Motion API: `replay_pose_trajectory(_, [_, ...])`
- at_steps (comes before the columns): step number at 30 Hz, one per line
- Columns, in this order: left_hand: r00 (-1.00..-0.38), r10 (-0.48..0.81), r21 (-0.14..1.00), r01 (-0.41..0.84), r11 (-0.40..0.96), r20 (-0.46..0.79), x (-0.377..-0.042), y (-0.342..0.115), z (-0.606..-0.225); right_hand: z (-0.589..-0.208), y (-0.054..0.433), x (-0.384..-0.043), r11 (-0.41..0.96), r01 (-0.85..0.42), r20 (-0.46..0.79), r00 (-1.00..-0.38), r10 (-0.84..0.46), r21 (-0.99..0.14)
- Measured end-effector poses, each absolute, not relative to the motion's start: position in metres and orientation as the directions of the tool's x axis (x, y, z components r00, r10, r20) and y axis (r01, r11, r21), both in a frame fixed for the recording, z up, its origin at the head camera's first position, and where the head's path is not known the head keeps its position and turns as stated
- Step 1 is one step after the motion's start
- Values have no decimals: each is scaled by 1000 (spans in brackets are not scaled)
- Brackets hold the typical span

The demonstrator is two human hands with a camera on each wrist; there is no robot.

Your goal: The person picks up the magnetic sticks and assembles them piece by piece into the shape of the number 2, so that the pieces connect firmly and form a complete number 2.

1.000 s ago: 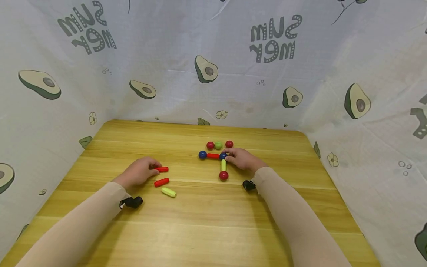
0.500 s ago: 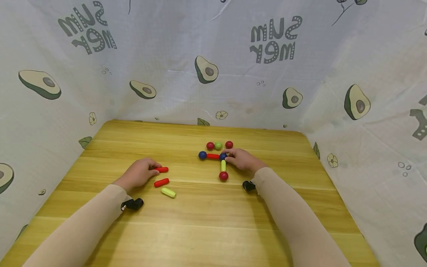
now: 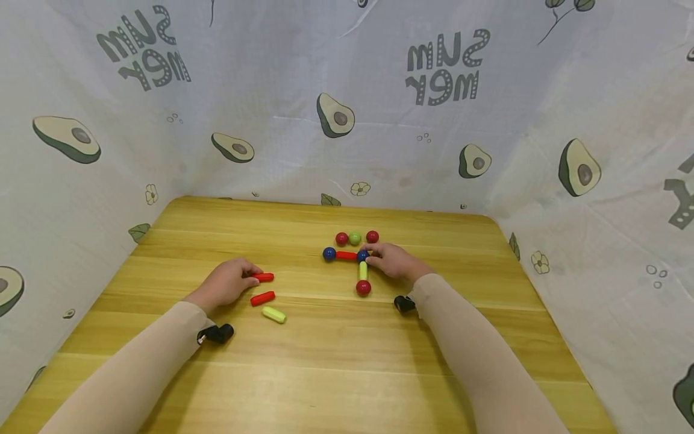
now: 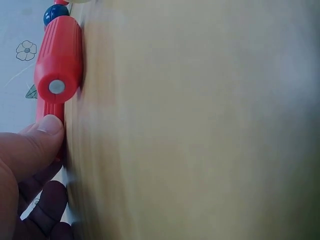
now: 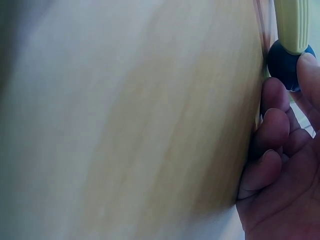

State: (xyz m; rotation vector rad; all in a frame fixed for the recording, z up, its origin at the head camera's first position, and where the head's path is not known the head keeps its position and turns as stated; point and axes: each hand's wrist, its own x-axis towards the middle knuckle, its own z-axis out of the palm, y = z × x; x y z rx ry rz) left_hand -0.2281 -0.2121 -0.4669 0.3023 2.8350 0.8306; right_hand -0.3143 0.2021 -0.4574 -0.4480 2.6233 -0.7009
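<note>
Red rod [image 3: 264, 277], at the left on the wooden table [image 3: 347, 367], is pinched at its end between the thumb and fingers of the left hand [image 3: 228, 281]. The right hand [image 3: 397, 261] grasps the corner blue ball [image 3: 362, 256] of a right-angled assembly, its thumb against the ball. From this corner, a connecting red rod [image 3: 346, 255] runs left to an outer blue ball [image 3: 329, 254], and a joined yellow rod [image 3: 363, 271] runs toward the person to an end red ball [image 3: 363, 288]. Just nearer the person than the left hand's piece lie 2 loose pieces: a spare red rod [image 3: 262, 298], whose end shows a metal disc [image 4: 56, 86], and a spare yellow rod [image 3: 274, 314]. Beyond the assembly, 3 balls form a row: left red ball [image 3: 341, 239], green ball [image 3: 355, 239] beside it, and right red ball [image 3: 372, 237], slightly apart. An avocado-printed cloth [image 3: 379, 157] hangs behind the table.
</note>
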Motion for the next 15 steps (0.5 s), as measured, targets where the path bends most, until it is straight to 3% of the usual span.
replay_pose_trajectory(15, [-966,231,542,131,830,-120,-229,-210,-468,-459,203,-315,823,-202,-281,-874,-396,-532])
